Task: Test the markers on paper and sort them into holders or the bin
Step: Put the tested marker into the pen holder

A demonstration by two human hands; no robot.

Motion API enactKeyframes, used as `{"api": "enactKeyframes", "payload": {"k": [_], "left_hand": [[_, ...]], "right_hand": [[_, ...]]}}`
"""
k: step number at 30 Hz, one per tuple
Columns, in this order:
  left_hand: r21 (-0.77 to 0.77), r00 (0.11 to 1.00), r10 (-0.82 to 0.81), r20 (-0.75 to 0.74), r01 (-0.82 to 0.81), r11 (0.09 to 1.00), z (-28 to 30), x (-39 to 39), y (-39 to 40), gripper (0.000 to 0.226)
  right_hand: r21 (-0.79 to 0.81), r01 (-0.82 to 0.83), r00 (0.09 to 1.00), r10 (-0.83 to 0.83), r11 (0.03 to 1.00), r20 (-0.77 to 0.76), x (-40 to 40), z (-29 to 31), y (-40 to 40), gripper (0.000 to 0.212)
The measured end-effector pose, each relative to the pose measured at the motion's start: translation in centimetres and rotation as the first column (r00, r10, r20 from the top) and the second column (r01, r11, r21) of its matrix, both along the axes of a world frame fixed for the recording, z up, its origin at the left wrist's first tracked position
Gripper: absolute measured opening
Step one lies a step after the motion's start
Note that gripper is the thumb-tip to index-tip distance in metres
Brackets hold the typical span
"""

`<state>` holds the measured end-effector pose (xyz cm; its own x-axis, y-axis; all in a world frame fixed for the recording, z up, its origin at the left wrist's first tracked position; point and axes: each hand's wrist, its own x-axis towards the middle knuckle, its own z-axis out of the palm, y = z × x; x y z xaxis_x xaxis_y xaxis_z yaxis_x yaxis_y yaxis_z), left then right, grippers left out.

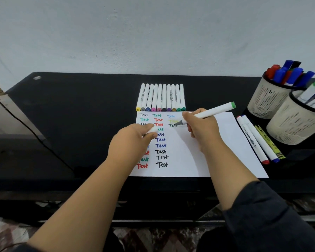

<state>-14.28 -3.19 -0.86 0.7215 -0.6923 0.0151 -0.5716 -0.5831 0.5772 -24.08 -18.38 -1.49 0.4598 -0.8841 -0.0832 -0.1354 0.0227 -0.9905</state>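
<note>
Both my hands work over the paper (pixel 198 151): left hand (pixel 133 140) grips the cap (pixel 151 130), right hand (pixel 202 128) pinches the marker (pixel 207 113), writing "Test".

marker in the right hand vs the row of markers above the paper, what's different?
The marker in the right hand is uncapped, its tip on the paper; the row of markers is capped. The held marker is tilted, its green end raised to the right; the row lies flat on the desk, side by side, coloured caps toward the paper. The right hand grips the one; nothing touches the row. Both have white barrels.
</note>
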Motion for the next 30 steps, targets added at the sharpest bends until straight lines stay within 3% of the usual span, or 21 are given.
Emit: {"api": "enactKeyframes", "payload": {"k": [7, 15, 30], "left_hand": [[-0.008, 0.998, -0.043, 0.049, 0.043, 0.999, -0.2, 0.4, -0.8, 0.043], [0.001, 0.999, -0.027, 0.034, 0.027, 1.0, -0.6, 0.8, -1.2, 0.044], [0.046, 0.997, -0.052, 0.054, 0.05, 0.998, -0.4, 0.6, -1.3, 0.045]], "right_hand": [[-0.134, -0.002, 1.0, -0.002, 0.991, -0.03, 1.0, -0.9, -0.5, 0.037], [-0.227, -0.059, 0.996, 0.043, 0.972, -0.076, 1.2, -1.6, -0.1, 0.039], [-0.235, -0.047, 0.995, 0.024, 0.971, -0.099, 0.9, -1.4, 0.0, 0.038]]}}
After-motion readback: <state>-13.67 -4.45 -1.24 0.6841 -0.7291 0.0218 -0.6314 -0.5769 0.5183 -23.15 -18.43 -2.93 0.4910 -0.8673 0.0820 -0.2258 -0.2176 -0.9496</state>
